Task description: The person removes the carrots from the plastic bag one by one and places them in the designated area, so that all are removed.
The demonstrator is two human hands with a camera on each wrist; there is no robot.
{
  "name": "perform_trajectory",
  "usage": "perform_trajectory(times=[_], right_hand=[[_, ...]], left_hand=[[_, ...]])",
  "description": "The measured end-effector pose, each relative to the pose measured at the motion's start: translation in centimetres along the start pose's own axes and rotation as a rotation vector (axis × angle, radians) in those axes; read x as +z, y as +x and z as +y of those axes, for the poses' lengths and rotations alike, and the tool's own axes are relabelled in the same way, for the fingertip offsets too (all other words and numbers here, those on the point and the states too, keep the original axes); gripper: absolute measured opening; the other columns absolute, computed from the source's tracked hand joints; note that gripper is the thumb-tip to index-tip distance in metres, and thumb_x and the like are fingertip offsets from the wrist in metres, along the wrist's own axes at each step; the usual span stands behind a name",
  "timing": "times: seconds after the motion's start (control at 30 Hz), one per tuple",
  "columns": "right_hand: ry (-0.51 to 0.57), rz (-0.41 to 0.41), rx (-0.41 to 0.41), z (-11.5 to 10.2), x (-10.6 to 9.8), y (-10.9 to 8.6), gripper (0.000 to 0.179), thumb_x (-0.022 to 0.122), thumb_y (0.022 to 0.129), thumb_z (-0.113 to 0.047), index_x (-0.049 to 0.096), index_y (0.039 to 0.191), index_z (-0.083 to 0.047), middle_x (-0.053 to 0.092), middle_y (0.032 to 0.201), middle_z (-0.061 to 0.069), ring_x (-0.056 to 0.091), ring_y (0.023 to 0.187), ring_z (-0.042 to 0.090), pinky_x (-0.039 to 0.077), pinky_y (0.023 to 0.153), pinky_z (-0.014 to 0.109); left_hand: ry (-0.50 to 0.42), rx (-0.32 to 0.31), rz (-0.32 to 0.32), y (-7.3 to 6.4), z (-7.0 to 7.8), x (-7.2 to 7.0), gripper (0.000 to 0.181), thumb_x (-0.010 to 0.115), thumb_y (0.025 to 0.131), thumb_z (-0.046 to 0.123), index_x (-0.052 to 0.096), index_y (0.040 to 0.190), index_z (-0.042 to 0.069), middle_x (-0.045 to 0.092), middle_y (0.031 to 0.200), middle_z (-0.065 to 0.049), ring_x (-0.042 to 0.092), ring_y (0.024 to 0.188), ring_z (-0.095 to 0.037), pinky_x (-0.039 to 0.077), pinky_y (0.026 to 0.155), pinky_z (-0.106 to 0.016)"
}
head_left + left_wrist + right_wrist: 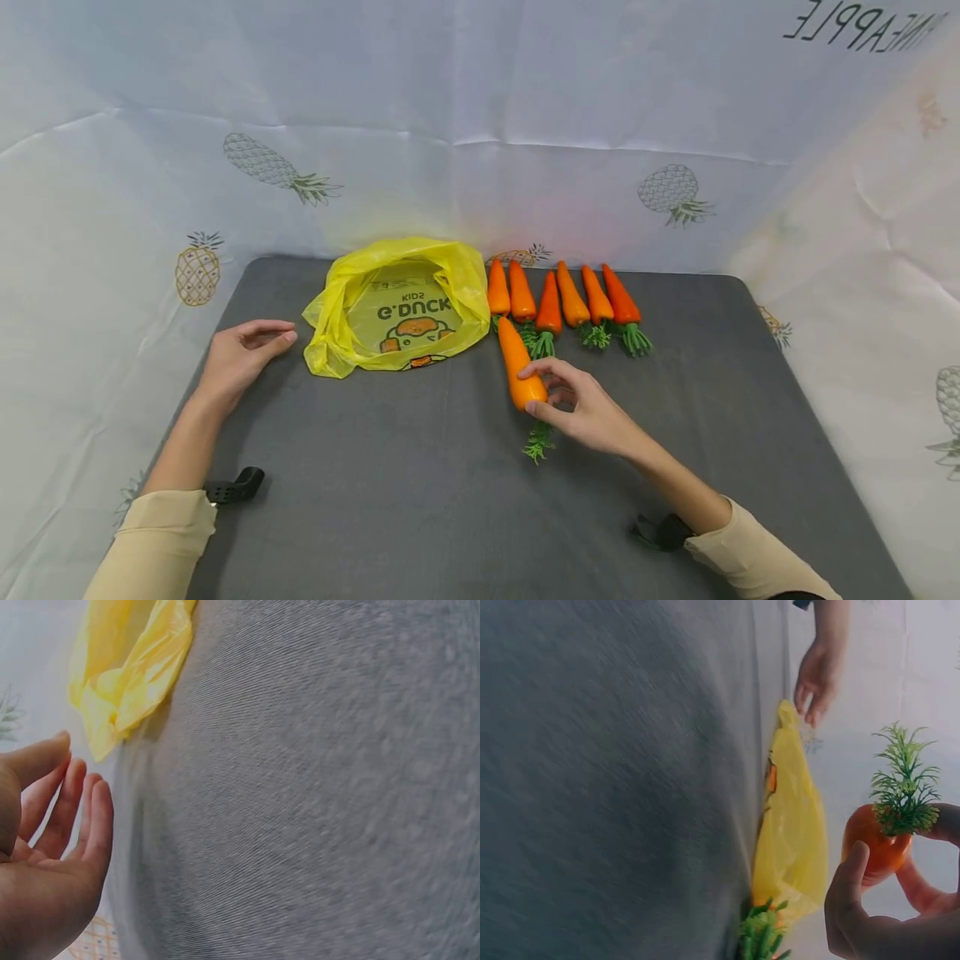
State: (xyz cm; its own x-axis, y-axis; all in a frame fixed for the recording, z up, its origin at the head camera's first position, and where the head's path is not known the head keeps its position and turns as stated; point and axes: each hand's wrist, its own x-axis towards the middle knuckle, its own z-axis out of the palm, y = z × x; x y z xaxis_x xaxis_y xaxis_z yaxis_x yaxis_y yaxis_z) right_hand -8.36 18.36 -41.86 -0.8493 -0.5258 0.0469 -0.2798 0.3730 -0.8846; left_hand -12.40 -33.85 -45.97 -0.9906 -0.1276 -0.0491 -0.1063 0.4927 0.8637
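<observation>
My right hand (581,406) pinches an orange toy carrot (517,367) near its thick end, thumb on one side and fingers on the other. Its green leafy top (904,780) points toward the camera in the right wrist view. A yellow plastic bag (330,333) with a printed duck lies with its mouth spread wide at the back of the table. Left of the bag, my left hand (243,354) hovers with loosely bent fingers and holds nothing; its fingertips are close to the bag's edge, as the left wrist view also shows.
Several more orange and red-orange carrots (573,300) lie in a row right of the bag, tips toward the back. The grey table (420,492) meets a white pineapple-print cloth (450,75) behind and at both sides.
</observation>
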Motion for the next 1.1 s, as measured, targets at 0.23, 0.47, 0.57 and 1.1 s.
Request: perform_trajectory(times=[0.23,0.47,0.57,1.1], right_hand=[[0.019,-0.022,0.034,0.6,1.1,-1.7,0.034,0.076,0.103,-0.016,0.065,0.136,-0.017,0.068,0.139,0.009,0.069,0.104,0.014,0.062,0.089,0.026],[0.032,-0.043,0.072,1.2,2.1,-2.8,0.034,0.076,0.104,-0.019,0.064,0.136,-0.018,0.068,0.140,0.009,0.068,0.104,0.012,0.062,0.089,0.026],[0.039,-0.044,0.080,1.6,2.4,-3.0,0.034,0.076,0.104,-0.019,0.064,0.136,-0.016,0.067,0.140,0.011,0.069,0.104,0.011,0.063,0.089,0.025],[-0.042,-0.001,0.128,3.5,3.2,-1.4,0.038,0.077,0.103,-0.018,0.064,0.138,-0.016,0.066,0.135,0.011,0.064,0.104,0.015,0.060,0.089,0.024]], left_hand=[[0.066,0.005,-0.011,0.0,0.9,-0.7,0.051,0.075,0.104,0.039,0.070,0.137,0.000,0.064,0.102,0.039,0.063,0.095,0.018,0.050,0.079,-0.007],[0.060,-0.002,-0.031,0.1,1.2,-1.3,0.053,0.074,0.104,0.041,0.068,0.139,0.001,0.064,0.106,0.036,0.063,0.098,0.016,0.052,0.083,-0.009],[0.060,0.010,-0.023,0.3,1.3,-1.5,0.050,0.074,0.105,0.038,0.068,0.138,0.001,0.065,0.106,0.035,0.064,0.096,0.016,0.053,0.083,-0.009],[0.079,-0.001,-0.035,0.8,2.1,-1.9,0.053,0.074,0.104,0.041,0.068,0.139,0.002,0.064,0.106,0.037,0.064,0.097,0.017,0.053,0.083,-0.009]])
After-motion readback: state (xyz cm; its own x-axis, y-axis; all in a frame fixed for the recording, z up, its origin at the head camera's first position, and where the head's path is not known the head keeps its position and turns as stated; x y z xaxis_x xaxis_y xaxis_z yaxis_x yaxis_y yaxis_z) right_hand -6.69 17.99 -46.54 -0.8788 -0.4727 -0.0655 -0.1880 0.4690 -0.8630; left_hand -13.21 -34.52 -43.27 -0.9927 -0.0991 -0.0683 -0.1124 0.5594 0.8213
